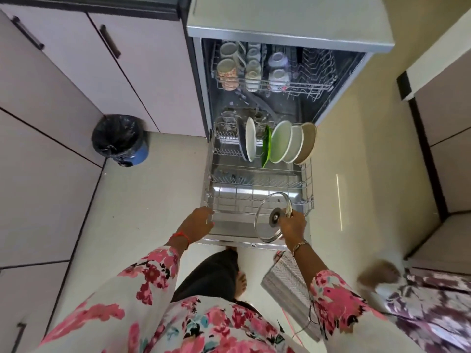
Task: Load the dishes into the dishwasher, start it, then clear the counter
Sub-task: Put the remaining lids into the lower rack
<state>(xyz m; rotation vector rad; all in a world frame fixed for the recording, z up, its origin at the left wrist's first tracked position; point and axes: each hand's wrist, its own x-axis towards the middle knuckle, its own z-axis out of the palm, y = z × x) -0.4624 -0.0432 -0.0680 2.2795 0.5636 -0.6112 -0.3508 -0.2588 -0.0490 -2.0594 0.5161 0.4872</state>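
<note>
Head view: we look down into the open dishwasher (288,29), both racks pulled out.
Left hand (201,221): fingers curled on the front rim of the lower rack (309,184), at its left corner.
Right hand (293,224): grasping the glass lid (267,207) near its knob.
Glass lid: held tilted over the rack's bare front right, not yet set down.
Done: mugs (230,70) fill the upper rack (313,85); plates (280,145) stand on edge at the back of the lower rack.
Left: we judge loading well along (the counter is out of sight). The lid needs seating, then the racks go in, the door is shut, the machine started and the counter cleared.
</note>
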